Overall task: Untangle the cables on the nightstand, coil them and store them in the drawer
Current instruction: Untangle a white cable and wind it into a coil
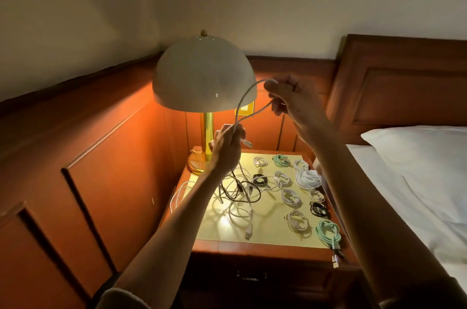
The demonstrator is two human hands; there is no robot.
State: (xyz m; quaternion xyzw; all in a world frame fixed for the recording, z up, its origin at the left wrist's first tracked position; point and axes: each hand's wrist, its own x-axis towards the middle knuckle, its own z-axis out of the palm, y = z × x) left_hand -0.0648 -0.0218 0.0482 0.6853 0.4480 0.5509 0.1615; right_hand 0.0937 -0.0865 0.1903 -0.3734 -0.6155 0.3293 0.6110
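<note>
Fingers of left hand point(227, 143) closed round thin white braided cable point(243, 101), plug end jutting just past the knuckles; right hand point(288, 99) pinched shut on the same cable higher up, one open loop arching between the two, raised above the nightstand and in front of cream dome-shaded table lamp with brass stem point(204, 73). Cable's tail trailing down from the left fist into loose tangle of white and black cables point(237, 192) on yellow-topped wooden nightstand point(265, 238). Judged light and limp, with just enough spring in the braid to hold a curve; likely to slip through a slack pinch, so best held near the plug, where the stiffer collar gives purchase, and fed loop by loop into the other hand. Probably snagged below, hence better teased free than yanked, since a hard tug could tighten the knot or drag neighbours off the edge. To the right of the tangle, rows of finished white coils point(290, 197), with thick white coil point(308, 178), black coil point(319, 209) and two mint-green coils point(328, 231) among them, lying apart from one another on the top. Dark drawer front point(252, 278) below the top, apparently shut, nothing visibly stored. White pillow and bedsheet point(419, 157) at right, beside carved wooden headboard point(404, 81).
</note>
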